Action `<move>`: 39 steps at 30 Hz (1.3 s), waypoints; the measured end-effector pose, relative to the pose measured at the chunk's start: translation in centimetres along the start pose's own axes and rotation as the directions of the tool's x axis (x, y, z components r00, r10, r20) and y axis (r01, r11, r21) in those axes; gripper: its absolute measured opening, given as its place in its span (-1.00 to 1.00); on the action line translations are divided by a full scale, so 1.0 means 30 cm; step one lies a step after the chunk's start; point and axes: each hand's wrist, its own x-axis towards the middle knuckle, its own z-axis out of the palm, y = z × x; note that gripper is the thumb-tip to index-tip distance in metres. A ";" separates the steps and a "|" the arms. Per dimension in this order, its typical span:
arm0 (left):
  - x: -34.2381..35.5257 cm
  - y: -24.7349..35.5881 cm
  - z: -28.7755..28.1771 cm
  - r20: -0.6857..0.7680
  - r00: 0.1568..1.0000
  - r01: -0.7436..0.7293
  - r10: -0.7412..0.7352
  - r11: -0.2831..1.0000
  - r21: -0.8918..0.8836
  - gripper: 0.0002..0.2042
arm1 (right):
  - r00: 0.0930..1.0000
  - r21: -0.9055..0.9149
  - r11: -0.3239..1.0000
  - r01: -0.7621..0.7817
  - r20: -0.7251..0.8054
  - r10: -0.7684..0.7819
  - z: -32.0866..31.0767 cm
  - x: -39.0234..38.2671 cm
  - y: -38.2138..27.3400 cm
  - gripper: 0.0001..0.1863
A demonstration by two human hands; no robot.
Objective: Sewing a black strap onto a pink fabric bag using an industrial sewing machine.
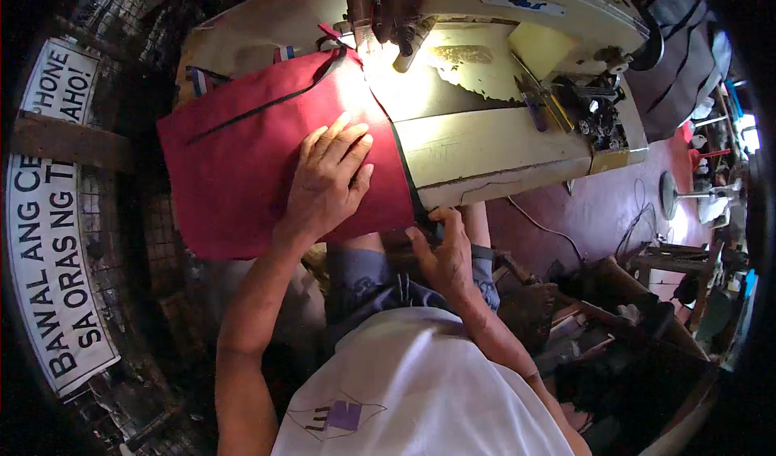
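Note:
A red fabric panel [230, 177] lies over the left part of the sewing table, its near edge hanging toward my lap. A dark line of trim crosses its upper part, and a black edging strip [402, 158] follows its right side. My left hand [330, 177] rests flat on the panel, fingers stretched out. At the near right corner, my right hand [447, 255] pinches the lower end of the black strip between thumb and fingers. The sewing machine's head [386, 7] stands over the panel's far right corner, under a bright lamp; the needle area is hard to make out.
Scissors [531, 104] and a yellow-handled screwdriver [558, 110] lie on the machine bed [485, 145], beside a heap of dark metal parts [598, 116]. Striped ribbon ends [198, 80] show behind the panel. A wooden bin [647, 310] stands at lower right.

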 end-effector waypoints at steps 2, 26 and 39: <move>0.003 -0.001 -0.002 -0.012 1.000 -0.022 0.022 1.000 0.012 -0.70 | 0.929 0.269 0.893 -0.360 0.195 0.315 -0.006 -0.007 0.007 -0.67; 0.017 0.041 -0.034 0.075 0.992 -0.104 0.104 0.995 -0.004 -0.56 | 0.989 0.022 0.994 -0.103 0.110 0.100 -0.045 0.284 -0.119 -0.73; -0.114 0.086 0.020 0.099 0.992 -0.089 0.084 0.995 0.051 -0.29 | 1.000 -0.183 0.983 0.022 -0.010 -0.025 -0.033 0.277 -0.099 -0.85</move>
